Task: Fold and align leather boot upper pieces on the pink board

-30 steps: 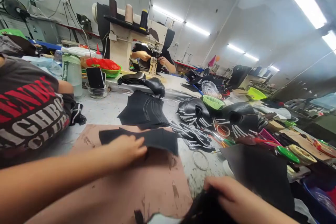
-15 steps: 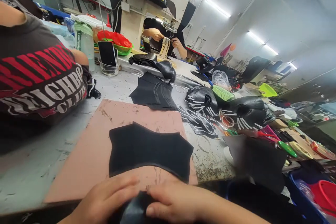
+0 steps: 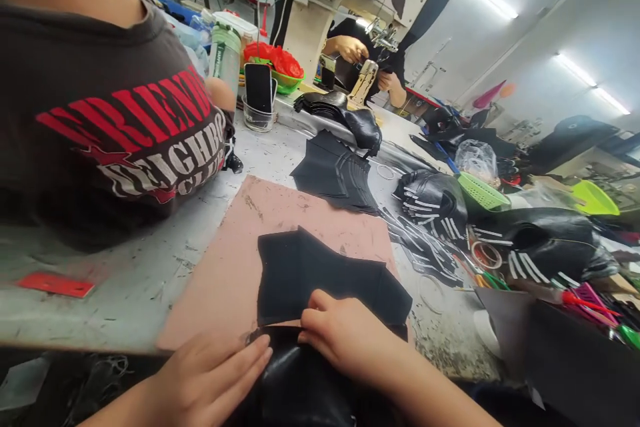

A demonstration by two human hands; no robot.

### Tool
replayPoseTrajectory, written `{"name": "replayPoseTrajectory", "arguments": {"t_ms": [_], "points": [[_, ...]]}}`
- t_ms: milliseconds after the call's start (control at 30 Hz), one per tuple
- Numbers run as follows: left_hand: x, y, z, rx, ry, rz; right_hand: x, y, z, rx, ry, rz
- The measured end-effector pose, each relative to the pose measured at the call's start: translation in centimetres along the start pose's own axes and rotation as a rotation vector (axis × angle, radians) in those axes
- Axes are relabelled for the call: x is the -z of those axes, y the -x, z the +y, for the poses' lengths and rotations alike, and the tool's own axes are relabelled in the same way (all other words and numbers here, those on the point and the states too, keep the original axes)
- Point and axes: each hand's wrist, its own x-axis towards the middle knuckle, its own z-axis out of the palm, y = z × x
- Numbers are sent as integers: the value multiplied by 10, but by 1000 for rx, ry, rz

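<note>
A glossy black leather piece lies at the front edge of the table, its lower part running out of view. My left hand rests along its left edge, fingers straight and close together, thumb hidden. At its upper edge, the bent fingers of my right hand pinch the leather. Just beyond, a matte black cut panel with pointed corners lies flat on a pink board. My right hand overlaps the panel's lower edge.
A co-worker in a printed shirt sits close on the left. Stacked black panels and leather bundles with white strips lie beyond the board. Another person works at a sewing machine. A red flat piece lies at left.
The view has swung left, so things appear farther right. My right hand has moved up to the leather's upper edge, and more of the glossy leather shows between my hands.
</note>
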Motion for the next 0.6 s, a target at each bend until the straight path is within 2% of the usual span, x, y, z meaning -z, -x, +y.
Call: {"name": "replayPoseTrajectory", "arguments": {"t_ms": [233,600], "points": [[5,-5,-3,4,-13,-89,-10,-2,3,-40,-101,-20],[-5,6,1,51,5,-88,-11,-7,5,-57,-150,-63]]}}
